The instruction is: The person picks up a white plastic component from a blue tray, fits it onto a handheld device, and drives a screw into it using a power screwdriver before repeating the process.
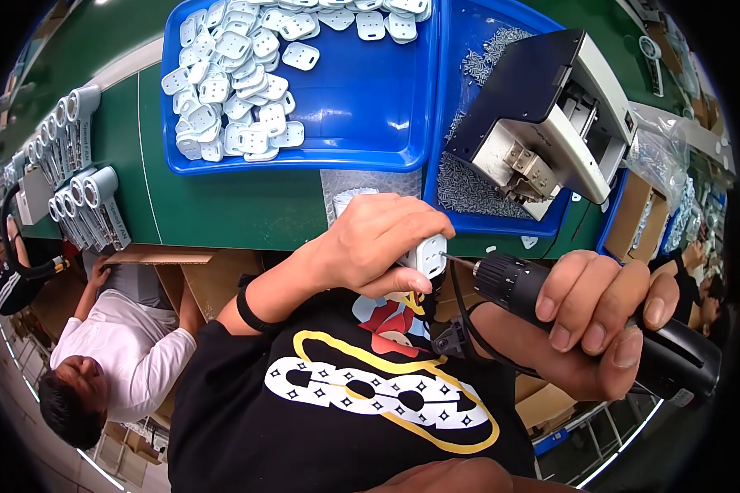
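My left hand point(384, 241) is closed around a small white plastic part point(430, 256), whose end face with small holes points to the right. Most of that part is hidden by my fingers. In my right hand point(604, 316) lies a black electric screwdriver point(506, 279), gripped around its body with the fingers wrapped over it. Its thin bit points left, and the tip is at or very close to the white part's face; whether it touches I cannot tell. A black cable hangs below the screwdriver.
A blue tray point(362, 158) of loose white plates point(230, 90) stands beyond my hands. Right of it, another blue tray holds screws point(478, 187) and a screw feeder point(522, 107). White long-handled devices point(90, 205) stand in rows at left. A co-worker point(123, 353) sits at left.
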Tool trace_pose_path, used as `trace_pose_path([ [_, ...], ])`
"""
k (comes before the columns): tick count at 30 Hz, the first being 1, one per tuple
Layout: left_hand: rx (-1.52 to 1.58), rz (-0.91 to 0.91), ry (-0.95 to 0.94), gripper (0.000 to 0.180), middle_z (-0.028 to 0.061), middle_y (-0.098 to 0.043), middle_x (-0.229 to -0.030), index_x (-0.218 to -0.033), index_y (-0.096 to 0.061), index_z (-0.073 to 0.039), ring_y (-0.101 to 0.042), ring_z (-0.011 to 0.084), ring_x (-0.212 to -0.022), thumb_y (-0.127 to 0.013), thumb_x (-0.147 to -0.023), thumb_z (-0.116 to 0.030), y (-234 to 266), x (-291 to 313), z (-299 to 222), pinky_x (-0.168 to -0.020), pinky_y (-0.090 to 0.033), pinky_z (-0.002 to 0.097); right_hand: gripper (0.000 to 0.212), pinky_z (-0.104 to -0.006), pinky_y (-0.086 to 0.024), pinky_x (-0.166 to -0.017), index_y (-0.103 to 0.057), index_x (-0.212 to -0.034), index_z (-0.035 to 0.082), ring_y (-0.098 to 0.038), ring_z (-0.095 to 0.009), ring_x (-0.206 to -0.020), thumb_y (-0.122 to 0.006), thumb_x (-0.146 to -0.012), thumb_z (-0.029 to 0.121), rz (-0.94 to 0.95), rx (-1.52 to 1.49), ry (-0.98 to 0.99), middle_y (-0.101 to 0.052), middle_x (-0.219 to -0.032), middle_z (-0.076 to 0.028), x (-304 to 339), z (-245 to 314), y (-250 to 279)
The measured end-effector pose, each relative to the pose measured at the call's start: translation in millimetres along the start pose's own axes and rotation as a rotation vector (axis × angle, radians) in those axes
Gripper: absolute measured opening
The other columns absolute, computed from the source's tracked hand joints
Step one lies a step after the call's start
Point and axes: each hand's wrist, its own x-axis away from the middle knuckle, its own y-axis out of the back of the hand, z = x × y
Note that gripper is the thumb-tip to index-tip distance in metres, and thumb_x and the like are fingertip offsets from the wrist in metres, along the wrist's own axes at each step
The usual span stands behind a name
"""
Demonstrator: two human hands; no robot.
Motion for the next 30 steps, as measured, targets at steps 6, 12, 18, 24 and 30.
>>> trace_pose_path([
  [6, -0.014, 0.012, 0.013, 0.058, 0.0155, -0.067, -0.092, -0.106, -0.06, 0.003, -0.068, 0.0312, -0.076, -0.061, -0.091, -0.053, 0.6, -1.7, -1.2, -0.064, -0.053, 0.0375, 0.026, -0.033, -0.052, -0.058, -0.04, -0.108, 0.01, -0.054, -0.016, -0.054, -0.061, -0.093, 0.011, -0.054, -0.074, 0.017, -0.053, -0.073, -0.005, 4.7, -5.1, 11.3],
  [12, 0.002, 0.047, 0.018, 0.054, 0.0146, -0.067, -0.096, -0.109, -0.059, 0.003, -0.069, 0.0308, -0.081, -0.067, -0.087, -0.046, 4.8, -3.9, -2.3, -0.066, -0.054, 0.037, 0.027, -0.0336, -0.051, -0.056, -0.04, -0.108, 0.009, -0.053, -0.016, -0.053, -0.062, -0.092, 0.011, -0.055, -0.075, 0.056, -0.053, -0.073, -0.005, 11.8, -3.4, 13.1],
  [18, -0.026, 0.008, 0.015, 0.063, 0.0172, -0.069, -0.094, -0.107, -0.061, 0.005, -0.069, 0.0326, -0.077, -0.064, -0.089, -0.055, -1.0, 1.1, 0.7, -0.067, -0.054, 0.0383, 0.031, -0.0336, -0.05, -0.052, -0.042, -0.109, 0.008, -0.052, -0.016, -0.051, -0.063, -0.087, 0.007, -0.183, 0.203, 0.312, -0.052, -0.07, -0.004, 15.7, 2.0, 4.9],
  [24, -0.018, 0.012, 0.02, 0.061, 0.0165, -0.069, -0.094, -0.106, -0.061, 0.005, -0.07, 0.0323, -0.078, -0.071, -0.085, -0.052, 0.3, -3.1, -4.5, -0.067, -0.055, 0.0385, 0.016, -0.0325, -0.044, -0.055, -0.052, -0.098, 0.001, -0.047, -0.015, -0.049, -0.058, -0.085, 0.008, -0.428, 0.651, 0.325, -0.047, -0.063, -0.002, -21.1, -44.7, 26.7],
  [30, -0.041, 0.025, 0.009, 0.06, 0.0157, -0.068, -0.092, -0.105, -0.061, 0.004, -0.069, 0.0312, -0.076, -0.073, -0.083, -0.05, 1.6, -3.5, 0.0, -0.065, -0.054, 0.0378, 0.031, -0.0333, -0.049, -0.051, -0.044, -0.112, 0.006, -0.053, -0.017, -0.053, -0.062, -0.087, 0.005, -0.266, 0.065, 0.148, -0.05, -0.067, -0.005, 5.3, -1.1, 21.8],
])
